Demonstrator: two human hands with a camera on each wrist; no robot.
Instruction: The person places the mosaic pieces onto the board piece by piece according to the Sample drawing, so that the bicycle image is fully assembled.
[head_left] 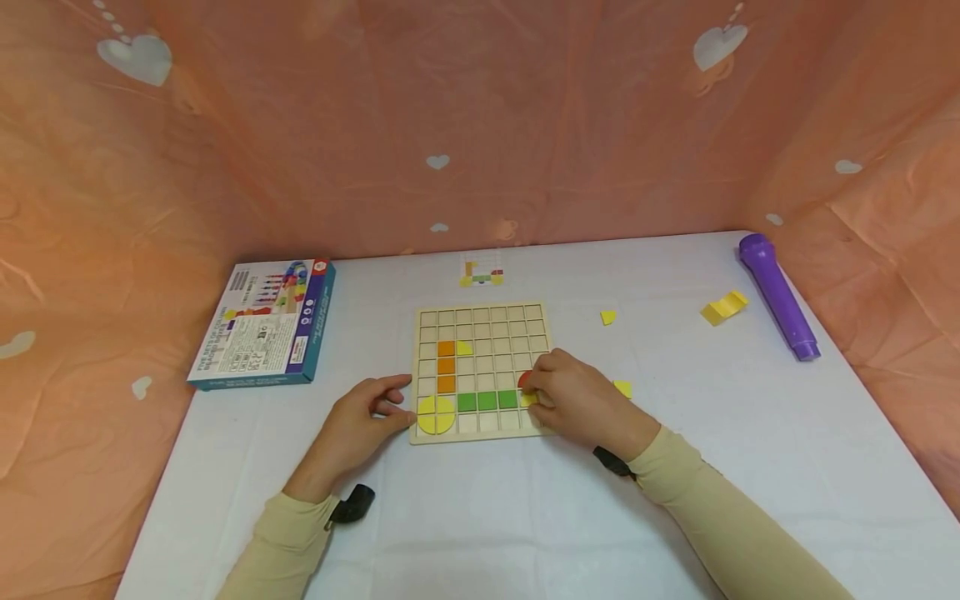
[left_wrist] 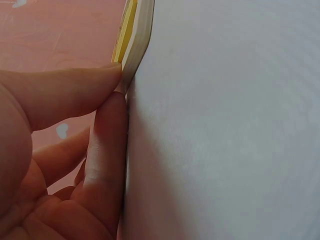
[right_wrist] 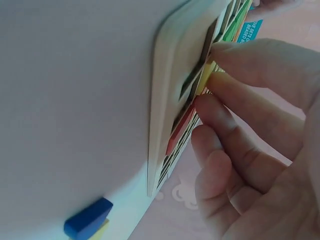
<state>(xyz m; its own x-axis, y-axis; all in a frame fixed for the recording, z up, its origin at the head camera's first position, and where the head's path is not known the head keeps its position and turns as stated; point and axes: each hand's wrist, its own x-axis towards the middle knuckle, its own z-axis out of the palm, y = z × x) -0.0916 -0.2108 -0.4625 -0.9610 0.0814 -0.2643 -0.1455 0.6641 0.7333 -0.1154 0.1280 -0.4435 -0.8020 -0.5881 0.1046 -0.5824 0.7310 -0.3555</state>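
Note:
A wooden grid board [head_left: 480, 435] lies on the table. Its left edge is touched by the thumb and index finger of my left hand [head_left: 358, 429]; up close, the thumb [left_wrist: 75, 87] meets the corner of the board [left_wrist: 142, 35]. At the board's right side, my right hand [head_left: 581, 400] pinches a yellow tile [right_wrist: 206, 72] between thumb and index finger, at the grid's surface. A red tile [right_wrist: 180, 132] sits beside those fingers, partly hidden in the head view. Orange tiles [head_left: 446, 366], green tiles [head_left: 487, 401] and a yellow circle of quarter pieces [head_left: 436, 415] fill other cells.
A small pattern card [head_left: 482, 268] lies behind the board. Loose yellow pieces [head_left: 607, 317] and a blue block [right_wrist: 89, 219] lie to the right. Farther right are a yellow wavy piece [head_left: 724, 307] and a purple tube [head_left: 778, 296]; a box [head_left: 262, 323] stands left.

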